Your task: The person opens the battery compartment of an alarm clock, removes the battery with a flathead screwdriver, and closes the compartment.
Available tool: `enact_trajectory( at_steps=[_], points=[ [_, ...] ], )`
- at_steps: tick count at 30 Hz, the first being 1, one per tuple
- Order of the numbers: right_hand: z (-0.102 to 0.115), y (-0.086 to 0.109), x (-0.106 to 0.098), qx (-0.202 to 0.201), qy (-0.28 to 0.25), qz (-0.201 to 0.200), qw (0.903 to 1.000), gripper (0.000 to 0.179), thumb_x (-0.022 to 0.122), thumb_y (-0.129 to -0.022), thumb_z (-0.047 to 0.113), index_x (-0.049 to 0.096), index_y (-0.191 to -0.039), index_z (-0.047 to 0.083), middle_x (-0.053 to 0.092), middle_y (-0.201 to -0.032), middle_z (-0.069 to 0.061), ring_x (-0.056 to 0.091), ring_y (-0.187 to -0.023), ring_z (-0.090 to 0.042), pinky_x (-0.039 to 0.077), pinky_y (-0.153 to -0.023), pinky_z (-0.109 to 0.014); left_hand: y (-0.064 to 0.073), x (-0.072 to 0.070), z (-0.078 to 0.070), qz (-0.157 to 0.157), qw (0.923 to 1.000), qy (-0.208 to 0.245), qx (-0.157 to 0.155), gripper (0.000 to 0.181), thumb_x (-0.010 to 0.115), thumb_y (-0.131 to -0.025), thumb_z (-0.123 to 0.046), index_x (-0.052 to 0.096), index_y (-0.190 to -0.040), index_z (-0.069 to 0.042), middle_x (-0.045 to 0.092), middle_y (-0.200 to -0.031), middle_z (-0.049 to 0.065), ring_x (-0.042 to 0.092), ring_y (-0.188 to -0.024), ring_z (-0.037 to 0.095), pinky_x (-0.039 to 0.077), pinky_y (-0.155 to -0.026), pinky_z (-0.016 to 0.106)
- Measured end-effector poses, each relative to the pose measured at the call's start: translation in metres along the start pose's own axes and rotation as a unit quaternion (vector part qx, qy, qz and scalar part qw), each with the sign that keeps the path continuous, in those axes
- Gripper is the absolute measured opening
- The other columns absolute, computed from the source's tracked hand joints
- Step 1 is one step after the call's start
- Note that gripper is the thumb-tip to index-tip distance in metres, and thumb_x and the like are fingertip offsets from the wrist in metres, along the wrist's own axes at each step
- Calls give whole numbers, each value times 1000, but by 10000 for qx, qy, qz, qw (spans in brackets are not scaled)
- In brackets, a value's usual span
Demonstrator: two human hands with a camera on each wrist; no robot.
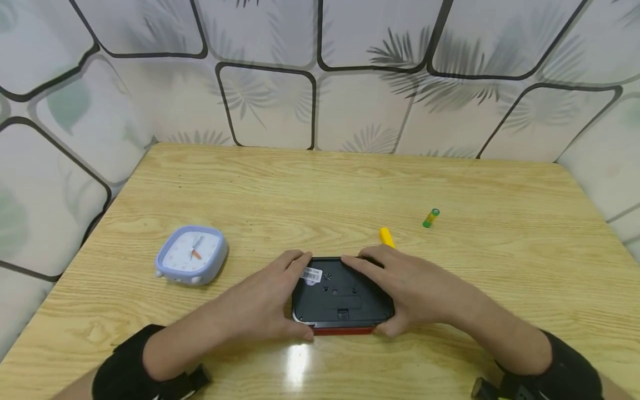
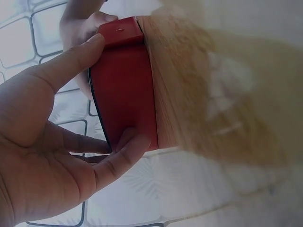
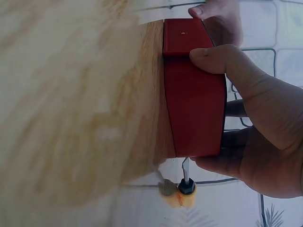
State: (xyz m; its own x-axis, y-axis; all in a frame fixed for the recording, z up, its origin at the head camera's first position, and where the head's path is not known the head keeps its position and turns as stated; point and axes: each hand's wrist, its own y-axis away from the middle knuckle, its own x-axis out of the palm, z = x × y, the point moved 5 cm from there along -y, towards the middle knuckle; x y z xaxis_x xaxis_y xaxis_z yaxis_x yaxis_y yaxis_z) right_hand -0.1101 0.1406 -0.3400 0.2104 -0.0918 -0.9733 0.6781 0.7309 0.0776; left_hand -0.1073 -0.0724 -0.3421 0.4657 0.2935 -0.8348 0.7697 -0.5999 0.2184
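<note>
A red box-like device with a black underside (image 1: pixel 345 294) lies face down on the table, its barcode label, small holes and battery cover uppermost. My left hand (image 1: pixel 275 294) grips its left end, thumb at the near edge and fingers at the far edge. At the other end my right hand (image 1: pixel 402 286) holds it the same way. The wrist views show the device's red side (image 2: pixel 124 90), with a thumb against the red front in each. Just beyond my right hand lies a yellow-handled screwdriver (image 1: pixel 386 237), whose metal shaft shows in the right wrist view.
A pale blue alarm clock (image 1: pixel 191 254) stands tilted back to the left of my hands. Farther off to the right is a small green and yellow battery (image 1: pixel 431 218). The wooden table (image 1: pixel 280 189) ends at a patterned wall covering (image 1: pixel 360 111).
</note>
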Motion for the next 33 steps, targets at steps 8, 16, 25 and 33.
enact_trajectory(
  at_steps=[8,16,25,33],
  points=[
    [-1,3,-1,191,-228,497,9983,114,87,-65,56,31,-157,21,46,-144,-9,51,-126,-21,51,-101,-42,0,0,-1,181,9997,35,167,115,83,-73,-56,26,-157,-2,32,-159,13,45,-138,27,40,-113,44],
    [1,4,-8,35,-379,128,9992,92,70,-74,73,46,-148,22,47,-140,0,51,-123,-16,51,-98,-41,1,1,-2,310,9985,-137,436,112,77,-78,-59,25,-157,-1,30,-160,15,45,-138,27,41,-113,44],
    [21,1,-11,-962,30,-1033,9900,31,74,-88,45,70,-106,20,57,-110,5,55,-101,-9,54,-87,-29,2,3,-4,332,9969,-437,556,110,70,-80,-67,26,-157,-2,31,-160,14,46,-138,27,44,-110,43],
    [31,0,-6,-928,240,-838,9919,25,78,-85,43,73,-96,22,60,-100,8,55,-95,-8,53,-86,-26,3,5,-6,290,9953,-595,700,108,66,-81,-70,29,-156,-1,33,-158,15,49,-135,25,47,-107,41]
  ],
)
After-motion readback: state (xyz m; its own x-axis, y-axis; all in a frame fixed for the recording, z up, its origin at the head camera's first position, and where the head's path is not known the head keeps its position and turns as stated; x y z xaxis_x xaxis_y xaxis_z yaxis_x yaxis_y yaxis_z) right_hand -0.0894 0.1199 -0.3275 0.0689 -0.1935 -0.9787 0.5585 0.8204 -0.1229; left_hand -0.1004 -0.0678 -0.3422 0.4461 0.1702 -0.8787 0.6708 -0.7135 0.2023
